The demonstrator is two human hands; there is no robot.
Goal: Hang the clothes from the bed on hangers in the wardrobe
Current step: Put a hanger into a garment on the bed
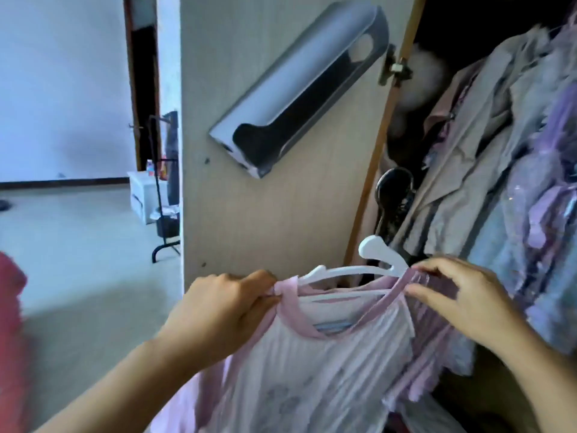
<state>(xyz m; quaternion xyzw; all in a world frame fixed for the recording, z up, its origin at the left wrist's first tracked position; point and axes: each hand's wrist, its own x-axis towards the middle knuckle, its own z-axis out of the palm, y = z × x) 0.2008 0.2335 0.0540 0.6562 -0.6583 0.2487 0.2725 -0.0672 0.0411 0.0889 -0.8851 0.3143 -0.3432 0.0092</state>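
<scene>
Far left edge: a patch of red-pink fabric (11,323) is seen, blurred; whether it is bedding or a garment waiting on the bed cannot be told. The bed itself is not clearly shown, so the count of clothes left is unknown.

Left background: a pale floor (78,245), a black metal stand (162,214) and a white box (142,195) are noted beyond the door. None are judged part of the task.

Centre: the open light-wood wardrobe door (274,214) is seen from inside, with a grey plastic holder (299,89) fixed to it.

Lower centre: the left hand (218,310) is closed, fingers pinching the pink-trimmed neckline at the left shoulder of a white and pink ribbed top (327,364). A white plastic hanger (359,271) is already threaded into the neck opening; its left arm shows above the collar and its hook points up toward the wardrobe.

Lower right: the right hand (462,295) is loosely curled, thumb and fingertips nipping the right shoulder of the top near the hanger's other arm. The shoulder appears only partly seated.

Right: a row of grey, lilac and pale blue garments (499,151) is seen hanging inside the wardrobe. The rail is not visible.

Judgement: this garment is at the fitting stage. The top is held just in front of the wardrobe opening, not yet hung. Left to do: the shoulders to be settled, the hook to be placed on the rail, and any remaining clothes to be fetched.
</scene>
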